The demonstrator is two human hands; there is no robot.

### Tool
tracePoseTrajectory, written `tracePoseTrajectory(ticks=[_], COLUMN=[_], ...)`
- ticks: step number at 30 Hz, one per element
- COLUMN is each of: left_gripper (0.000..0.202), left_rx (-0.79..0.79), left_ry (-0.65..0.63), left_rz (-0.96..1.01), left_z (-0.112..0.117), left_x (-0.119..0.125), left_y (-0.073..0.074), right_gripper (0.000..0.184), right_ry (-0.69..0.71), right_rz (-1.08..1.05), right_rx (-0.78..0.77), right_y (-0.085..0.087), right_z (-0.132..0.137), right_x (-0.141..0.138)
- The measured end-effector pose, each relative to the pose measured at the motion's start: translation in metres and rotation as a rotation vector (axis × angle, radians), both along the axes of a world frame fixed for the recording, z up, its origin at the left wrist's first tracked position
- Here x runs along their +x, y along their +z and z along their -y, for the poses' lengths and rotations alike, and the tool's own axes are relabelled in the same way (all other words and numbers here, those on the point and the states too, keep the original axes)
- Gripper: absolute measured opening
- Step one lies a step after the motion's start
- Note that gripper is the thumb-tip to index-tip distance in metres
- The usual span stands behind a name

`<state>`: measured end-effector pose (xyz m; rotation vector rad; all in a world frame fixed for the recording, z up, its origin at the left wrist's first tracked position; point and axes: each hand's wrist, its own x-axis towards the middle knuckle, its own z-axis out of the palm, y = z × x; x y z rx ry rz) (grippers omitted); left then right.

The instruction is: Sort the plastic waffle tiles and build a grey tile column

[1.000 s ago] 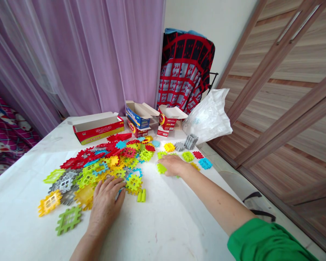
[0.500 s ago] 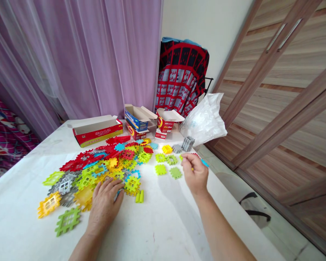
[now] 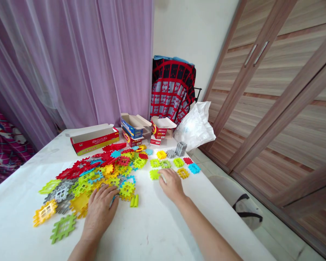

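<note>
My left hand (image 3: pixel 101 208) lies palm down with its fingers stretched out on the near edge of a pile of interlocking plastic building blocks (image 3: pixel 108 169). A bit of blue shows between its thumb and fingers. Farther right, my right hand (image 3: pixel 173 184) is low over the table, fingers curled beside a flat lime-green block (image 3: pixel 154 174); whatever lies under the fingertips is hidden. Around it sit a yellow block (image 3: pixel 183 173), a blue block (image 3: pixel 194 168), a red block (image 3: pixel 188 160) and a ring-shaped green block (image 3: pixel 165 164). Two lime-green rods (image 3: pixel 134 201) lie between my hands.
A grey stacked block (image 3: pixel 180 148) stands near a white plastic bag (image 3: pixel 197 125) at the table's right edge. Open cardboard boxes line the back: a long red one (image 3: pixel 95 143), a blue one (image 3: pixel 132 127) and a red one (image 3: pixel 159 131). Wooden wardrobe doors (image 3: pixel 260 108) rise at right.
My right hand has moved left and nearer, over where a dull green block lay. The yellow, blue and red blocks at right now show uncovered. My left hand stays on the pile; the view shifts.
</note>
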<state>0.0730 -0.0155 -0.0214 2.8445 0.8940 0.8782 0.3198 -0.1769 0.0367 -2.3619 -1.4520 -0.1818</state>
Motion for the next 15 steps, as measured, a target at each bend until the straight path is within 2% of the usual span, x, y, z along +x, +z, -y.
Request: tracePoseTrajectory(ticks=[3,5,7,12,15], left_gripper=[0.027,0.026,0.026,0.026,0.026], left_rx=[-0.001,0.009,0.023,0.058,0.046], left_ry=[0.003,-0.002,-0.009,-0.009,-0.009], left_rz=[-0.007,-0.008,-0.008,0.003,0.009], left_z=[-0.003,-0.006,-0.007,-0.008,-0.007], left_x=[0.000,0.000,0.000,0.000,0.000], left_y=[-0.003,-0.006,-0.009,-0.012,-0.011], right_gripper=[0.034,0.041,0.047,0.057,0.060], right_ry=[-0.032,0.031,0.104,0.291,0.310], right_rz=[0.035,0.074,0.090,0.166,0.212], right_rx=[-0.148,-0.299,-0.368,-0.533,-0.588], right_y=[0.023,0.035,0.041,0.045,0.047], right_z=[-0.021,-0.036,-0.051,-0.077,-0.084], right_x=[0.050,0.075,0.090,0.089,0.082])
